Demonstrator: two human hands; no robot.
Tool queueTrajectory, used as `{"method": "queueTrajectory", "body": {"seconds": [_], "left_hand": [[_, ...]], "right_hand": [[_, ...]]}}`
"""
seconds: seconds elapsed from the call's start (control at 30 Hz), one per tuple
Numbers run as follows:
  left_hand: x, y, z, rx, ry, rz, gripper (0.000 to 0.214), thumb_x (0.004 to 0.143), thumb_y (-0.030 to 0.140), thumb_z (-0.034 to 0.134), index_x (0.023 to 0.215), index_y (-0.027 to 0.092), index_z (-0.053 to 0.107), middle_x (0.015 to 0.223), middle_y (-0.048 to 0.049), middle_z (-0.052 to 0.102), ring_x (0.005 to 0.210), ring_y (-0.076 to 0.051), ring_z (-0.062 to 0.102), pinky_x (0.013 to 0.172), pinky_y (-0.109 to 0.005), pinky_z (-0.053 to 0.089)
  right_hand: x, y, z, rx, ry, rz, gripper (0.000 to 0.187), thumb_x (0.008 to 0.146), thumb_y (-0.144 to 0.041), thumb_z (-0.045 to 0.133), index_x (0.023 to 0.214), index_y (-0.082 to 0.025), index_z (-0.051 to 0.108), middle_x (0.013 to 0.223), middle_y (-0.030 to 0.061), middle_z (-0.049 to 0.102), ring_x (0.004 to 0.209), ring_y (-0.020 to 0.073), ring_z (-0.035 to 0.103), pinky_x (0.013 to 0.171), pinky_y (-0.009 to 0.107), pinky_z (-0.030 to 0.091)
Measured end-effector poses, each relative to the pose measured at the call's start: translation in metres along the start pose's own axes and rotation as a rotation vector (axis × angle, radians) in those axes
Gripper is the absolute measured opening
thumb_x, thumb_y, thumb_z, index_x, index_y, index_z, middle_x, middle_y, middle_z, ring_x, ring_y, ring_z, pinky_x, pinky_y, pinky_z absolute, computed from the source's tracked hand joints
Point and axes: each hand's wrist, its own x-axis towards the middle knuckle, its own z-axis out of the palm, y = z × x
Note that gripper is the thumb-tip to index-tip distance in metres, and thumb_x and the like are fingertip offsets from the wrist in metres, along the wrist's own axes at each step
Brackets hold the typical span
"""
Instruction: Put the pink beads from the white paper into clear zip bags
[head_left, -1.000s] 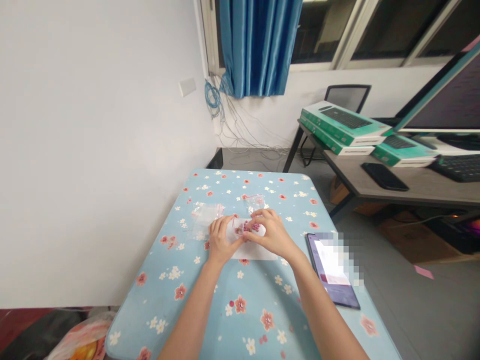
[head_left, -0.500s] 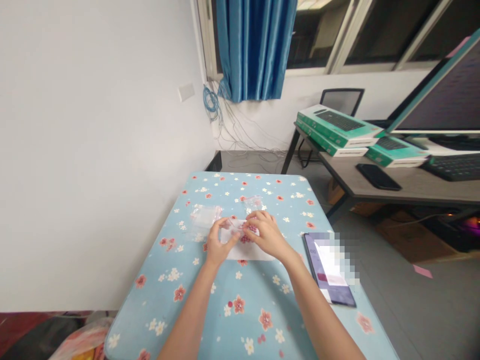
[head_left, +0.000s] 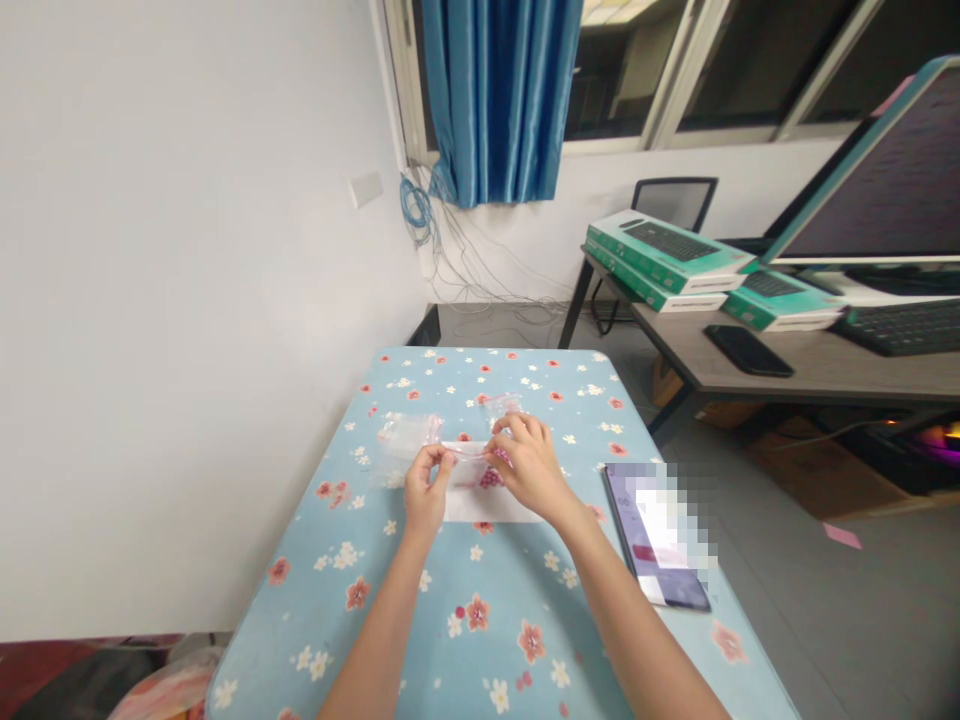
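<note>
Precariously, the fingers of the left hand (head_left: 426, 492) and right hand (head_left: 531, 467) pinch narrowly on the edges of a small clear plastic bag (head_left: 471, 452) just above a white sheet (head_left: 487, 508) on the floral surface (head_left: 352, 640), where a slipped pinch could spill its reddish beads (head_left: 491, 479).

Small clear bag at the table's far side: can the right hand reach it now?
Probably yes. The right hand sits just below the small clear bag, with nothing between them. It pinches another bag, though, so it would likely have to let go first.
</note>
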Motion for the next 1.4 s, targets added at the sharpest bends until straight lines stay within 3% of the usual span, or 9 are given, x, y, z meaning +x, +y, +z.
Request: {"method": "queueTrajectory", "body": {"seconds": [0.17, 0.3, 0.47, 0.73, 0.93, 1.03, 1.2, 1.3, 1.4], "left_hand": [[0.001, -0.001, -0.001, 0.053, -0.044, 0.044, 0.022, 0.079, 0.038, 0.060, 0.079, 0.016, 0.062, 0.078, -0.0040, 0.063, 0.078, -0.016, 0.059, 0.076, -0.027, 0.046], [0.002, -0.002, -0.002, 0.067, 0.007, 0.055, 0.024, 0.077, 0.040, 0.061, 0.073, 0.016, 0.061, 0.073, -0.0032, 0.063, 0.073, -0.016, 0.059, 0.073, -0.028, 0.047], [0.001, 0.003, -0.005, 0.115, 0.046, 0.109, 0.023, 0.078, 0.038, 0.061, 0.071, 0.016, 0.061, 0.070, -0.0026, 0.062, 0.071, -0.015, 0.059, 0.071, -0.028, 0.047], [0.003, 0.012, -0.006, 0.127, -0.096, 0.245, 0.014, 0.075, 0.033, 0.066, 0.073, 0.019, 0.066, 0.093, -0.0069, 0.067, 0.092, -0.020, 0.062, 0.089, -0.039, 0.046], [0.002, 0.012, -0.004, 0.152, 0.007, 0.242, 0.016, 0.076, 0.032, 0.065, 0.068, 0.019, 0.062, 0.085, -0.0046, 0.065, 0.087, -0.018, 0.061, 0.085, -0.036, 0.047], [0.002, 0.013, 0.000, 0.061, -0.002, 0.163, 0.018, 0.076, 0.034, 0.066, 0.071, 0.018, 0.063, 0.080, -0.0045, 0.065, 0.083, -0.017, 0.062, 0.083, -0.034, 0.048], [0.009, 0.024, 0.014, -0.245, -0.193, -0.223, 0.033, 0.062, 0.043, 0.076, 0.076, 0.015, 0.064, 0.074, -0.0042, 0.070, 0.068, -0.017, 0.065, 0.067, -0.031, 0.054], [0.019, 0.034, 0.022, -0.280, -0.263, -0.390, 0.039, 0.059, 0.045, 0.077, 0.078, 0.013, 0.067, 0.072, -0.0055, 0.071, 0.060, -0.016, 0.065, 0.058, -0.028, 0.054], [0.026, 0.039, 0.028, -0.286, -0.316, -0.430, 0.038, 0.057, 0.043, 0.079, 0.077, 0.012, 0.068, 0.072, -0.0062, 0.072, 0.063, -0.017, 0.066, 0.061, -0.027, 0.054]], "right_hand": [[-0.001, 0.002, -0.002, 0.046, -0.030, -0.002, 0.013, 0.087, -0.030, 0.055, 0.083, -0.023, 0.066, 0.113, 0.0080, 0.056, 0.115, 0.0277, 0.040, 0.095, 0.045, 0.032], [-0.002, 0.000, -0.002, 0.105, -0.071, -0.028, 0.017, 0.087, -0.036, 0.054, 0.089, -0.025, 0.066, 0.121, 0.0077, 0.053, 0.123, 0.0289, 0.034, 0.097, 0.047, 0.031], [-0.001, -0.007, -0.002, 0.122, -0.042, -0.028, 0.017, 0.086, -0.031, 0.055, 0.078, -0.023, 0.066, 0.121, 0.0069, 0.053, 0.123, 0.0291, 0.034, 0.097, 0.047, 0.031], [-0.002, -0.007, -0.005, 0.128, -0.028, -0.028, 0.017, 0.085, -0.033, 0.056, 0.079, -0.024, 0.068, 0.120, 0.0070, 0.054, 0.122, 0.0297, 0.035, 0.097, 0.048, 0.031], [0.000, -0.006, -0.007, 0.196, -0.046, -0.016, 0.016, 0.086, -0.033, 0.056, 0.080, -0.024, 0.069, 0.118, 0.0058, 0.055, 0.123, 0.0280, 0.035, 0.100, 0.047, 0.031], [0.000, -0.005, -0.010, 0.212, -0.035, 0.004, 0.017, 0.085, -0.030, 0.056, 0.075, -0.023, 0.067, 0.118, 0.0055, 0.056, 0.124, 0.0276, 0.034, 0.101, 0.046, 0.031], [0.002, 0.000, -0.012, 0.238, 0.021, 0.076, 0.015, 0.084, -0.029, 0.055, 0.077, -0.022, 0.066, 0.115, 0.0067, 0.059, 0.118, 0.0278, 0.041, 0.097, 0.046, 0.033], [0.004, 0.003, -0.011, 0.303, -0.005, 0.154, 0.017, 0.087, -0.031, 0.051, 0.081, -0.021, 0.064, 0.097, 0.0065, 0.065, 0.099, 0.0242, 0.054, 0.088, 0.041, 0.038], [0.006, 0.005, -0.010, 0.396, -0.046, 0.203, 0.019, 0.090, -0.029, 0.045, 0.080, -0.021, 0.060, 0.074, 0.0020, 0.065, 0.075, 0.0182, 0.059, 0.080, 0.034, 0.041]]}}
